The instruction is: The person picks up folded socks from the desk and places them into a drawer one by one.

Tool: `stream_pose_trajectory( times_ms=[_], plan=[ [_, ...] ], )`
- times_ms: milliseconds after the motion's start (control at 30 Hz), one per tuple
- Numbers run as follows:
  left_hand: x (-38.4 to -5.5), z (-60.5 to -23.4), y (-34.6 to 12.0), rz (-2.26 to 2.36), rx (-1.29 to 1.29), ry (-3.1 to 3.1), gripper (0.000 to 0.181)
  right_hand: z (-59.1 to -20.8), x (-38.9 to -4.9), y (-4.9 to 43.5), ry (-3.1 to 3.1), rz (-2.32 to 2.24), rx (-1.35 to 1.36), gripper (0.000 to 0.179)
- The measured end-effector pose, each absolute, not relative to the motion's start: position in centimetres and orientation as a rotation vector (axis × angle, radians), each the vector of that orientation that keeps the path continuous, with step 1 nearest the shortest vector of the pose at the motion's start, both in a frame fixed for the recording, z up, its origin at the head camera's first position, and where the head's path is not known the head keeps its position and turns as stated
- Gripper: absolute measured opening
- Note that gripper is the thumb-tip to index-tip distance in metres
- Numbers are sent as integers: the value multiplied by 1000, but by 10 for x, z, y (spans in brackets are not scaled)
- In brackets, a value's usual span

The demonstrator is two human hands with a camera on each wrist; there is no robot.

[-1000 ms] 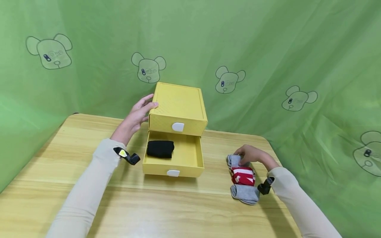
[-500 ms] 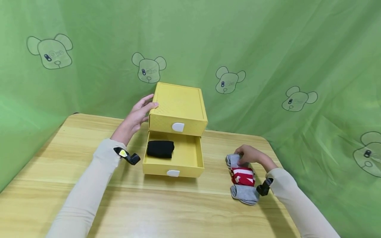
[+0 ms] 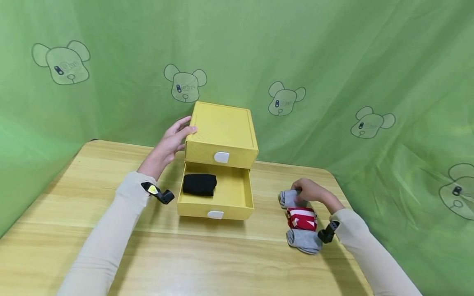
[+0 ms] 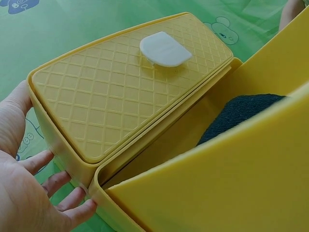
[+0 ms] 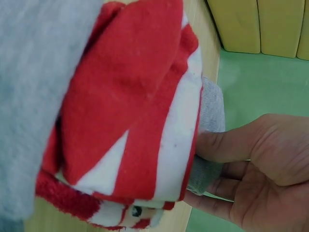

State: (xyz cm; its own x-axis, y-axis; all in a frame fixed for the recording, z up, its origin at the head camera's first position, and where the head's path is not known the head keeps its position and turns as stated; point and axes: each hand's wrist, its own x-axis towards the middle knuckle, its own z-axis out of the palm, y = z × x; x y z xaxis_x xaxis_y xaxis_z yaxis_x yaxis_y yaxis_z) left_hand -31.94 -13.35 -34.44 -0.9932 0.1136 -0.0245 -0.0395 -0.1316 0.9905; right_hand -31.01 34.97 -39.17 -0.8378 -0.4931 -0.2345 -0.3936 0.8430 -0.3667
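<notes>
A yellow two-drawer box (image 3: 224, 123) stands at the back of the table, its lower drawer (image 3: 234, 187) pulled out. In that drawer's left part lies a folded black sock (image 3: 199, 184). My left hand (image 3: 168, 142) rests on the box's left side, thumb on the top edge, fingers extended along the wall (image 4: 58, 154). At the right, my right hand (image 3: 312, 190) pinches the far folded grey sock (image 3: 287, 198) between thumb and fingers. Closer in lie a red and white sock (image 3: 301, 218) and another folded grey sock (image 3: 304, 241). In the right wrist view the red sock (image 5: 130, 87) partly hides the pinched one.
White tabs mark the upper drawer front (image 3: 200, 152) and the lower one. A green cloth (image 3: 237, 49) with bear-head prints hangs behind and beside the wooden table (image 3: 207, 263).
The far grey sock has shifted slightly left with my right hand, off the line of the other socks. My left hand and the box stay in place.
</notes>
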Motion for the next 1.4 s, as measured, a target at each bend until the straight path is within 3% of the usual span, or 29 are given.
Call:
stream_pose_trajectory(
  times_ms=[667,1400],
  plan=[
    [-319,-342,-133,2315,85,1984,72,-365,-310,335,2804,-500,-721,6],
    [-318,-344,-131,2324,90,1984,71,-271,-249,241,2771,-920,-856,19]
  ],
)
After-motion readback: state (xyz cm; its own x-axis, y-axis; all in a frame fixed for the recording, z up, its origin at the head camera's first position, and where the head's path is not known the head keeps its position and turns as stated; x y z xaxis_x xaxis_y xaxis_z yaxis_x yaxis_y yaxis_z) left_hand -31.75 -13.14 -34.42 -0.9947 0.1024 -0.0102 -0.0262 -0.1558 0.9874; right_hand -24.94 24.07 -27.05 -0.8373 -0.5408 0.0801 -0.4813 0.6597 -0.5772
